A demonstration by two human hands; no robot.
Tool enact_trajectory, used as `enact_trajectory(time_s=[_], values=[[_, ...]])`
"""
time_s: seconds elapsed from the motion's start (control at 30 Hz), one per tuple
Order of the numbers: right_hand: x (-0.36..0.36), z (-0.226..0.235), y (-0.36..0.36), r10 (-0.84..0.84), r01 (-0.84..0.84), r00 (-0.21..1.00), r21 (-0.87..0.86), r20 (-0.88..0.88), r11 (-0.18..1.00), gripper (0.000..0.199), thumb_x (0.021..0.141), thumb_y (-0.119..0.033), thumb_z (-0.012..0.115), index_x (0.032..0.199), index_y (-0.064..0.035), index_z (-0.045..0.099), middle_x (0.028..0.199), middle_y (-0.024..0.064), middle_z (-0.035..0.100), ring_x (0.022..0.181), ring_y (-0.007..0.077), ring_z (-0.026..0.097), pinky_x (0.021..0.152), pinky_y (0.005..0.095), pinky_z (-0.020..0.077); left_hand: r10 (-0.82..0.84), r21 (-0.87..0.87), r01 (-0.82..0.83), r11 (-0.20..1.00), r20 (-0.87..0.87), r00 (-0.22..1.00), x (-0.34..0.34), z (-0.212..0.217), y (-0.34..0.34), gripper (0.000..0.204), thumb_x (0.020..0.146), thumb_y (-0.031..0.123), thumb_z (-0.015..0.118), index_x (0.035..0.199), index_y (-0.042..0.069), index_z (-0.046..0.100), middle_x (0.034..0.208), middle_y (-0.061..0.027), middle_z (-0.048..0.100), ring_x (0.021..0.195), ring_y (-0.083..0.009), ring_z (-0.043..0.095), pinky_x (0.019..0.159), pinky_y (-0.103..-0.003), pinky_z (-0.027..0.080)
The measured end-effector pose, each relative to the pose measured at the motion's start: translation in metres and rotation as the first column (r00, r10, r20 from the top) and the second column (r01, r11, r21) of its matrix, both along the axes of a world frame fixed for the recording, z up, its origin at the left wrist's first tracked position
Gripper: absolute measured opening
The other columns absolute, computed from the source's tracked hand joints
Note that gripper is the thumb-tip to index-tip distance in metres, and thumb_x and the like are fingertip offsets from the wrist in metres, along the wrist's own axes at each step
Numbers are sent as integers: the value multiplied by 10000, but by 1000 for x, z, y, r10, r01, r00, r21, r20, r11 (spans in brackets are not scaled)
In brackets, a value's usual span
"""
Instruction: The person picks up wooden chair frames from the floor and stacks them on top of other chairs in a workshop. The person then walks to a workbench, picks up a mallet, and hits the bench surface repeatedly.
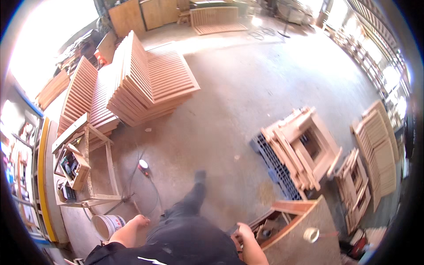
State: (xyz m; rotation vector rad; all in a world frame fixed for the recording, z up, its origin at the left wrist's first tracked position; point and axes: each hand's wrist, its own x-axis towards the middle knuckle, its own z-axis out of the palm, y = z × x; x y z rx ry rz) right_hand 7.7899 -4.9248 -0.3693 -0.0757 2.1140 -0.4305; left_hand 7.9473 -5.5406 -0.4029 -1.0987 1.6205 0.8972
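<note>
My left hand [140,221] hangs low beside my leg, its fingers curled. A thin brown stick-like thing [136,206] rises from the fingers; its kind is too small to make out. Just left of that forearm stands a white bucket [108,226] with printing on its side. My right hand [243,231] is at my right side, close to the open front of a wooden cabinet [304,206]. Its fingers are bent and partly hidden, and I see nothing plainly held in them. Inside the cabinet, small items are too blurred to name.
Tall stacks of slatted wooden panels [170,73] stand ahead left. A wooden frame stand [110,165] holds a tool box [81,174]. A round disc-like tool [143,164] lies on the floor by a cable. Right, wooden frames [324,128] lie on a blue pallet [269,161]. A tape roll [311,235] rests on the cabinet.
</note>
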Motion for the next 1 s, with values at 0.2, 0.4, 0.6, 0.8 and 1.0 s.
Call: enact_trajectory(time_s=[0.2, 0.4, 0.6, 0.8, 1.0], values=[[-114, -114, 39, -558, 600, 754, -19, 346, 800, 239, 903, -205, 644, 1007, -4, 722, 817, 59, 706, 742, 183, 649, 658, 328, 511, -93, 4, 93, 996, 166, 982, -200, -36, -45, 245, 913, 289, 556, 987, 98, 690, 764, -55, 683, 685, -214, 661, 580, -347, 519], [-295, -102, -26, -758, 750, 645, -271, 98, 603, 166, 870, -95, 615, 957, -17, 732, 823, 41, 701, 742, 172, 643, 676, 306, 515, -431, -226, 367, 902, -483, 762, -618, 122, -3, 377, 876, 365, 570, 1012, 38, 701, 1045, -144, 696, 1001, -334, 649, 876, -406, 508], [-561, -115, -84, -574, 590, 807, -205, 135, 781, 126, 831, -61, 590, 846, -25, 710, 779, 49, 694, 711, 187, 642, 655, 312, 519, -305, -261, 163, 951, -720, 624, -842, 91, -29, 352, 889, 370, 592, 1076, 87, 684, 1058, -160, 689, 1000, -333, 651, 871, -425, 506], [-847, -118, -83, 319, -319, 947, 6, -49, 948, 139, 799, -49, 571, 720, -30, 683, 716, 61, 680, 660, 209, 635, 622, 323, 521, -309, -231, 230, 945, -408, 859, -901, 35, -76, 324, 850, 371, 603, 909, 86, 747, 833, -163, 699, 782, -292, 666, 738, -424, 518], [-1199, -59, -171, -629, 586, 778, -362, 0, 725, 117, 888, -89, 595, 942, -25, 677, 752, 76, 670, 642, 143, 622, 555, 281, 496, 184, -127, -179, 976, 28, 983, -901, -11, -105, 282, 929, 254, 571, 1050, 44, 716, 974, -82, 709, 862, -249, 671, 773, -345, 525]])
